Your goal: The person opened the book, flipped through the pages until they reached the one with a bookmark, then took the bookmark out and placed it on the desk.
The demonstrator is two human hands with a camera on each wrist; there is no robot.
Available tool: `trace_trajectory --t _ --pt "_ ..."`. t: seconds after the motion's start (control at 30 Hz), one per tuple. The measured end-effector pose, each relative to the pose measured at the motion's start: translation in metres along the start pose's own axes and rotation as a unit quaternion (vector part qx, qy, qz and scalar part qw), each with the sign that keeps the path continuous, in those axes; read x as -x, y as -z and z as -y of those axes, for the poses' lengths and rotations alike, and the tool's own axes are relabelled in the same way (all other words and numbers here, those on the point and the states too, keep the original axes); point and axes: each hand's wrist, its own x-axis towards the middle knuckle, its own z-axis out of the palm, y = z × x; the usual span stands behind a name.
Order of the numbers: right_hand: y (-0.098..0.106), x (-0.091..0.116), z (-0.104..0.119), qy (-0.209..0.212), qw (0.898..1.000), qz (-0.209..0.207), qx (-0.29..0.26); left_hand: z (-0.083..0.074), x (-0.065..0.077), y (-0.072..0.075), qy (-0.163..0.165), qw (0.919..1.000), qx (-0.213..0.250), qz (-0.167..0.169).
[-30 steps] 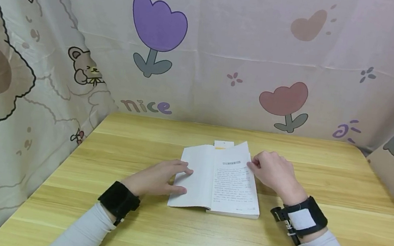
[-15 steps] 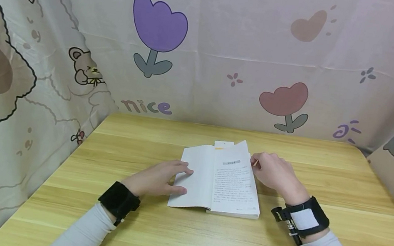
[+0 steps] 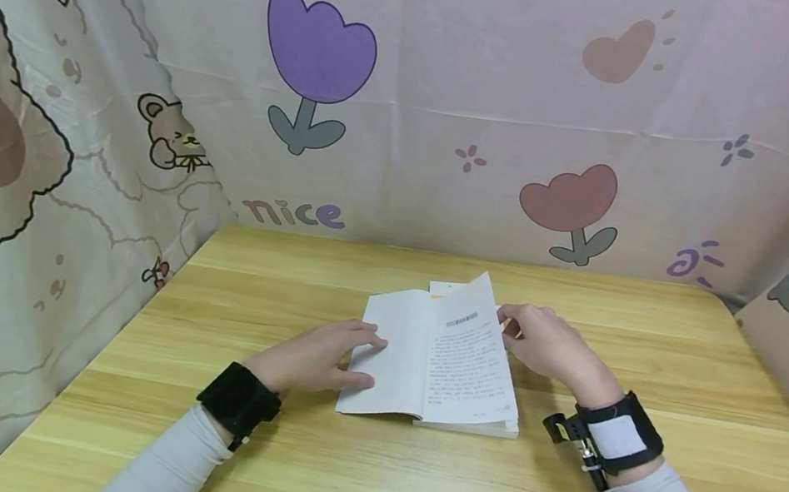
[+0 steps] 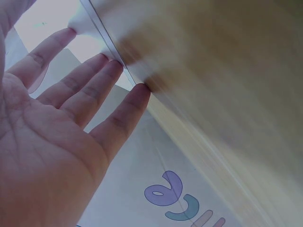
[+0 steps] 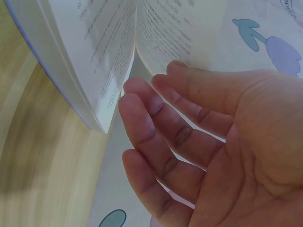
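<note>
A lifted printed page (image 3: pixel 471 358) partly hides a flat white-and-orange rectangle (image 3: pixel 440 288) on the yellowish wooden counter (image 3: pixel 361 481). The open white paper book (image 3: pixel 401 360) lies between the loosely spread left hand (image 3: pixel 314 355), touching it, and the bent right hand (image 3: pixel 553 346) at the page's edge, pinch unclear.

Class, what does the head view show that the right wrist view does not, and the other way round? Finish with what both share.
Only the head view: the left hand, the printed word "nice". Only the right wrist view: the palm of the right hand, the text on the lifted page's underside. Both: the right hand, the open book, the wooden table, the patterned backdrop.
</note>
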Motion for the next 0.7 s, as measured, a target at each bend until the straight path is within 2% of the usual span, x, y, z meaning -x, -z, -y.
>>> trace_trajectory --t 0.33,0.7 --pt "0.0008 -0.0026 0.0009 0.04 0.997 0.023 -0.069 0.001 -0.0002 -0.0006 -0.003 1.0 0.003 -0.001" --pt "0.0002 -0.0023 0.0066 0.059 0.995 0.024 -0.076 0.0021 0.0003 -0.0014 -0.004 1.0 0.005 -0.003"
